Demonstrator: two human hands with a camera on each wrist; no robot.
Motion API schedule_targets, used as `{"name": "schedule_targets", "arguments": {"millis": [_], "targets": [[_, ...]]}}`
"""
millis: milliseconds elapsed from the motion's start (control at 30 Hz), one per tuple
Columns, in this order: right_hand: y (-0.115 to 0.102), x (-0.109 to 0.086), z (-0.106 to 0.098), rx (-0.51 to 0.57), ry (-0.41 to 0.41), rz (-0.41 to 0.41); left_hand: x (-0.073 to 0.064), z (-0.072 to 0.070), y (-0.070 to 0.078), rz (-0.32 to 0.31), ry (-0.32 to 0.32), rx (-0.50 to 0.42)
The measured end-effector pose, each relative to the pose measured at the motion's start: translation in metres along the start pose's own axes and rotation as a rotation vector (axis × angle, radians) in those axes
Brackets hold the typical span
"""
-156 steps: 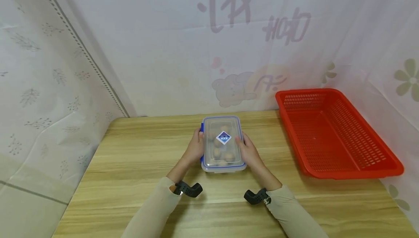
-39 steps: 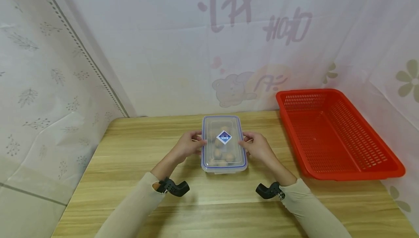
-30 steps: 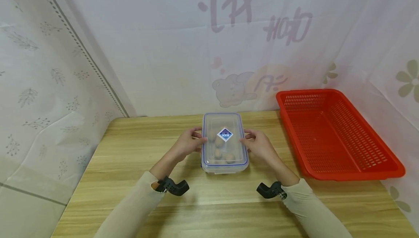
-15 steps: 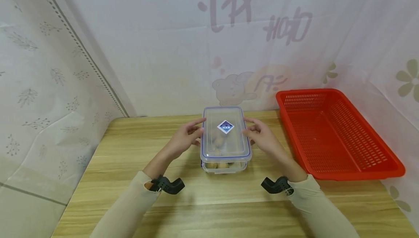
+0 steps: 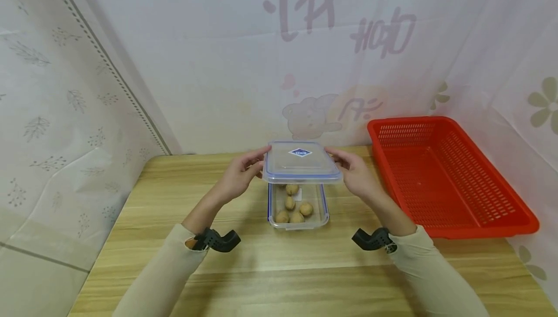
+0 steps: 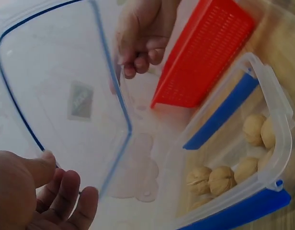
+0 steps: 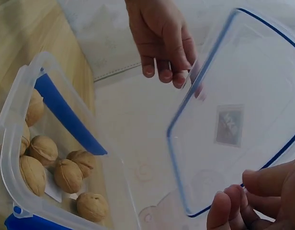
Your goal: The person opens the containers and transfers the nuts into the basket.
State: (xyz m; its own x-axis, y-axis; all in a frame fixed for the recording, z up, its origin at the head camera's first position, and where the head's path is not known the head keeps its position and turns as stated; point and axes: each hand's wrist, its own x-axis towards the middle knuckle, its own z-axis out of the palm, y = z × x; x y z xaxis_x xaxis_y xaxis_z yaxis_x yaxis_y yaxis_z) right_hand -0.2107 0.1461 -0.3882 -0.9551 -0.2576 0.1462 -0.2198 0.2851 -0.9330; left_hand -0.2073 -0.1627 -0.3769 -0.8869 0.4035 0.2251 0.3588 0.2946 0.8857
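A clear lid (image 5: 300, 164) with a blue seal and a blue diamond label hangs tilted above its box, near edge raised. My left hand (image 5: 237, 174) pinches the lid's left edge between thumb and fingers. On the opposite edge, my right hand (image 5: 355, 171) pinches it the same way. Below, the clear plastic box (image 5: 320, 217) with blue side clips rests on the table, uncovered at its near part. Several walnuts (image 5: 306, 209) lie inside; the lid hides the box's far end in the head view. In the right wrist view more walnuts (image 7: 68, 176) show near the box's wall.
To the right stands a red slotted plastic basket (image 5: 418, 181), nothing visible in it. The wooden table (image 5: 270, 278) ends at a patterned cloth (image 5: 218, 65) at the back and sides.
Both hands have lifted the lid off the box and tilted it, moving it up and toward the back. The walnuts are now uncovered. The box and basket have stayed in place.
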Motion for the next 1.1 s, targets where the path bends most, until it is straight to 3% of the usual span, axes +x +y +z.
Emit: {"name": "schedule_targets", "arguments": {"millis": [133, 300, 400, 500, 667, 1100], "targets": [[-0.001, 0.000, 0.000, -0.046, -0.006, -0.045, 0.000, 0.000, 0.002, 0.036, 0.039, 0.108], [-0.001, 0.000, 0.002, -0.189, 0.047, -0.123, -0.002, 0.002, 0.004, 0.040, 0.081, 0.188], [-0.002, 0.000, 0.003, -0.218, 0.066, -0.133, -0.001, 0.002, 0.002, 0.047, 0.095, 0.152], [-0.003, 0.002, 0.004, -0.156, 0.041, -0.109, 0.000, 0.002, 0.003, 0.043, 0.088, 0.050], [-0.005, 0.006, 0.008, -0.064, -0.011, -0.051, 0.000, -0.002, 0.008, -0.019, 0.082, -0.049], [-0.018, 0.016, 0.031, -0.022, -0.147, 0.095, -0.008, -0.029, 0.017, -0.302, 0.015, -0.040]]}}
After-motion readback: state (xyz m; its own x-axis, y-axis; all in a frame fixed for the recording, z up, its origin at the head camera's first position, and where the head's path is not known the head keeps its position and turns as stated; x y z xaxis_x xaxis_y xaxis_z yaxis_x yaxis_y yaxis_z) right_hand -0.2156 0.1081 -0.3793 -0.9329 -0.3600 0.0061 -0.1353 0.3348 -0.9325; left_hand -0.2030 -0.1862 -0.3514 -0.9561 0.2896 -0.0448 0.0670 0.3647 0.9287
